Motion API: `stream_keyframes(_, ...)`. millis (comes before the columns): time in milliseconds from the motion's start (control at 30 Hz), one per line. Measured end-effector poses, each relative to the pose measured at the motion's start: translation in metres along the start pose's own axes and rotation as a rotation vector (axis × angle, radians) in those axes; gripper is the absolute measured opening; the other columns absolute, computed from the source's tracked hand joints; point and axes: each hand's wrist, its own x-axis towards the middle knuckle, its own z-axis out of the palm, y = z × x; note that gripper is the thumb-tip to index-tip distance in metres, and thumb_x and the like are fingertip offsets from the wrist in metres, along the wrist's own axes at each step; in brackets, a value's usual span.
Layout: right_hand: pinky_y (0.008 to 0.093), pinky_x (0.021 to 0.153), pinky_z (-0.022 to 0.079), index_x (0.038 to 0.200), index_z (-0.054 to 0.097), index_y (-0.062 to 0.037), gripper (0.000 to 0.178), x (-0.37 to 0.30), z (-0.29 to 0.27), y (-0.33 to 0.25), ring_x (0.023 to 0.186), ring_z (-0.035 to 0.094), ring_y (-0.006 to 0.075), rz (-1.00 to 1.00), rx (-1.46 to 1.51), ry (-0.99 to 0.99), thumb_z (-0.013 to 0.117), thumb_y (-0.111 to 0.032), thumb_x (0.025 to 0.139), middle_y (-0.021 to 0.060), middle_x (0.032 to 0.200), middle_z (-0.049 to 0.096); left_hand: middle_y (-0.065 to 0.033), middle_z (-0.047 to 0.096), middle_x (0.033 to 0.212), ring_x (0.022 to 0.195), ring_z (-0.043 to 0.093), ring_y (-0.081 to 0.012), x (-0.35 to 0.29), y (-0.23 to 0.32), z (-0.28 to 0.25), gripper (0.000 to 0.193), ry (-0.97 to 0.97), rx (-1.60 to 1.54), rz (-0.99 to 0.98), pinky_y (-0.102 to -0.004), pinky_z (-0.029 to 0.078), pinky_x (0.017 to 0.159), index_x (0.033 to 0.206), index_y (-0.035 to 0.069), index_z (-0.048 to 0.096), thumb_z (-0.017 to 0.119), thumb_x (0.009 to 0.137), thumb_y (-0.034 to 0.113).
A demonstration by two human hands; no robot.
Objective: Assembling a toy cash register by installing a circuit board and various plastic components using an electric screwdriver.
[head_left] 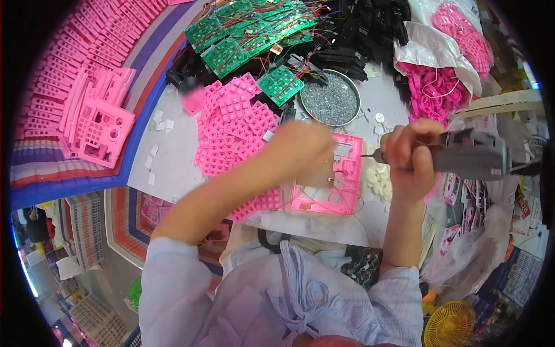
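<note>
Where both hands are working: a white worktable (173, 173) is spreading beneath the parts.
Stacked pink shells (69, 69): they are lining a striped, blue-edged bin (153, 55) at the upper left.
Green circuit boards (248, 49): they are lying piled at the far edge, red and dark wires trailing over them.
Pink keypads (234, 124): they are forming a loose heap left of centre.
Electric screwdriver (471, 156): it is extending sideways at the right, its nose pointing left.
Pink casing (344, 179): it is lying near the table's front edge, interior facing up, partly covered by the left hand.
Round metal dish (359, 105): it is holding small silvery pieces just beyond the casing.
Right hand (415, 155): its fingers are wrapping around the screwdriver's front end.
Left hand (306, 144): it is blurring over the casing's upper-left part, fingers curling; whether it is pinching anything, I cannot tell.
Driver bit (369, 155): it is pointing at the casing's right side; contact is staying unclear.
</note>
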Motion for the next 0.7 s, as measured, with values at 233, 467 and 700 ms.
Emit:
stream_keyframes(233,0.0312,0.052,0.041,0.107,0.054,0.0003,0.025,-0.014,-0.012,-0.008,0.05,0.044,0.0126,0.042,-0.031,0.138,0.067,-0.006,0.087,0.0049,0.064,0.052,-0.0006,0.062,0.082,0.096,0.058,-0.0211,0.119,-0.043,-0.004,0.008,0.436,0.673,0.369,-0.0418,0.041,0.088,0.074,0.015,0.07,0.071,0.074,0.023)
stream_keyframes(467,0.0262,0.055,0.047,0.102,0.058,0.0008,0.022,-0.019,-0.004,-0.008,0.056,0.054,0.0111,0.194,-0.274,0.269,0.069,-0.001,0.084,0.005,0.07,0.057,-0.0005,0.064,0.085,0.092,0.06,-0.02,0.123,-0.048,-0.004,0.015,0.604,0.666,0.285,-0.0432,0.04,0.093,0.077,0.015,0.07,0.065,0.084,0.026)
stream_keyframes(700,0.0308,0.063,0.05,0.117,0.055,0.0004,0.035,-0.011,0.008,-0.009,0.065,0.057,0.013,0.207,-0.237,0.162,0.07,-0.004,0.086,0.0054,0.078,0.058,-0.0027,0.064,0.086,0.087,0.061,-0.0238,0.112,-0.044,-0.018,0.016,0.689,0.504,0.237,-0.0448,0.039,0.086,0.079,0.015,0.069,0.063,0.086,0.027)
